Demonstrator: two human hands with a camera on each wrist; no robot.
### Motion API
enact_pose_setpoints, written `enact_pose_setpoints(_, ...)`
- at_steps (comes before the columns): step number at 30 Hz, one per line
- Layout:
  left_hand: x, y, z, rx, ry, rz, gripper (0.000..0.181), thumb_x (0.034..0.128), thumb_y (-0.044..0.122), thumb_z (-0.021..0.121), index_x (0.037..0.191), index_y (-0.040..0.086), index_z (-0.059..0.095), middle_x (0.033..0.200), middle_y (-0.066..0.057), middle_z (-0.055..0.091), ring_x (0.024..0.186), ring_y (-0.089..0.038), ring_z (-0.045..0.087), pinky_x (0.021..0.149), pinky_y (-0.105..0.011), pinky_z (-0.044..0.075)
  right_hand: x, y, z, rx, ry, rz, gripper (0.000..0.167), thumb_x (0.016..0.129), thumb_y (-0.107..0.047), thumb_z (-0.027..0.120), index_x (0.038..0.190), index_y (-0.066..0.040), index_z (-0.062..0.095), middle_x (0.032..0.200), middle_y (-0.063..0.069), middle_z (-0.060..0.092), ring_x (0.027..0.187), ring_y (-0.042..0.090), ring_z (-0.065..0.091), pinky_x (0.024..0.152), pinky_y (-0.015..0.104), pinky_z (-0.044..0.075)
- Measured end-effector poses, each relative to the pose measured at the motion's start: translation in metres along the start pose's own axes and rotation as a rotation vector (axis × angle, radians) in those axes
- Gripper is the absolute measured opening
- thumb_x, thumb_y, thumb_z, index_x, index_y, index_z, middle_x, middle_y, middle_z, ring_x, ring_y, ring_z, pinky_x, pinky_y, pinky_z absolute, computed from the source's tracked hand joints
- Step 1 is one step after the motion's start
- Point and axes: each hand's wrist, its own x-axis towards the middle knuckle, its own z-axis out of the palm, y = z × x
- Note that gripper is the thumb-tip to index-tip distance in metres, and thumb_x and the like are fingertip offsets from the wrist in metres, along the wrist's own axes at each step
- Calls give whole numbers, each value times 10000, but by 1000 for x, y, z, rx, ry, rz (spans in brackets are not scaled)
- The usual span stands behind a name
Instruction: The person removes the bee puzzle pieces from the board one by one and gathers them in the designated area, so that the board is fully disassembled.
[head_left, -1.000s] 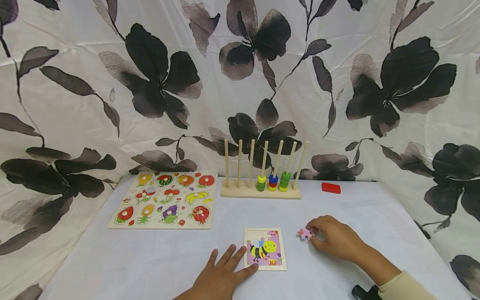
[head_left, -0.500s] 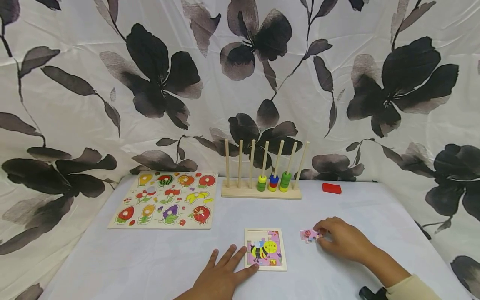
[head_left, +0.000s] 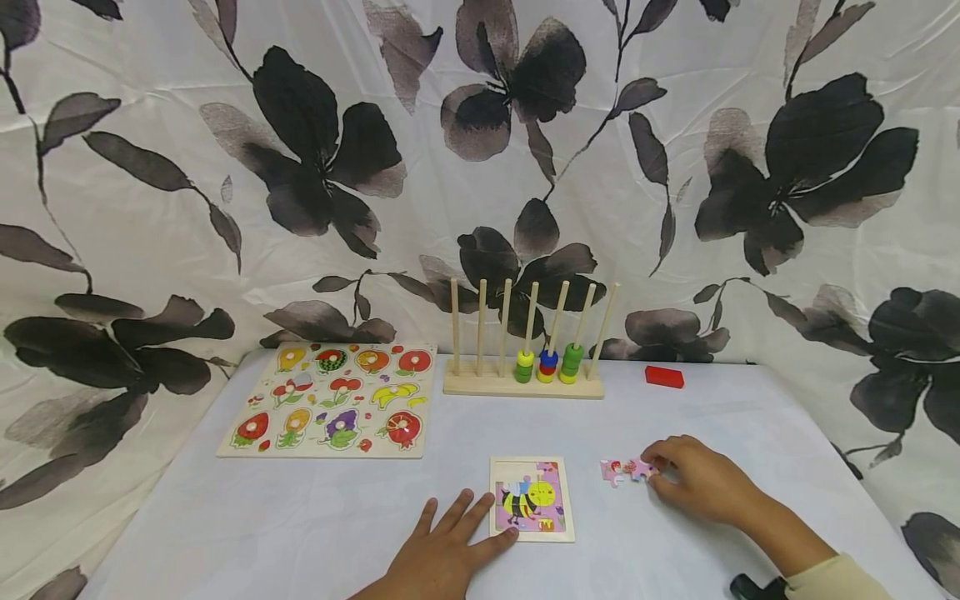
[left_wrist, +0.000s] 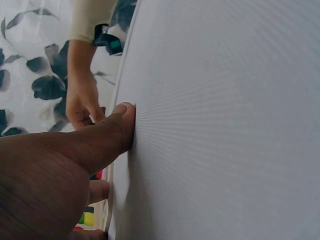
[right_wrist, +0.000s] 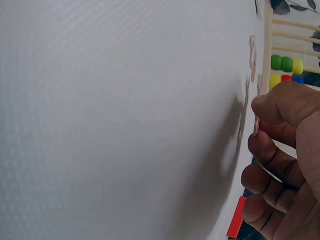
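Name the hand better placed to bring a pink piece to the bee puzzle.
Probably the right hand: it pinches a pink piece, while the left hand lies spread at the edge of the bee puzzle.

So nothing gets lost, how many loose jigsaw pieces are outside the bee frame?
2: one pink piece on the table, and a second piece in the right hand, which may hide more.

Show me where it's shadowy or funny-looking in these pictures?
Head view: bright and even, with the bee puzzle easy to see; left wrist view: the left hand looks dim, and faint ripply lines fan across the white table; right wrist view: a big, soft-edged shadow lies on the table beside the right hand.
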Motion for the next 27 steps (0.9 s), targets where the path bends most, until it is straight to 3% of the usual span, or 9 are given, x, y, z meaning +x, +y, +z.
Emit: enact_pose_setpoints(27, -1, 0, -1, 1, 9, 9, 913, 742, 859, 615, 1550, 505, 379, 1682, 18, 246, 1534, -323, 218, 1140, -707, 207, 2, 9, 4, 5, -30, 0, 230, 869, -183, 792, 1092, -187, 737, 909, -134, 595, 910, 111, 550, 865, 436, 541)
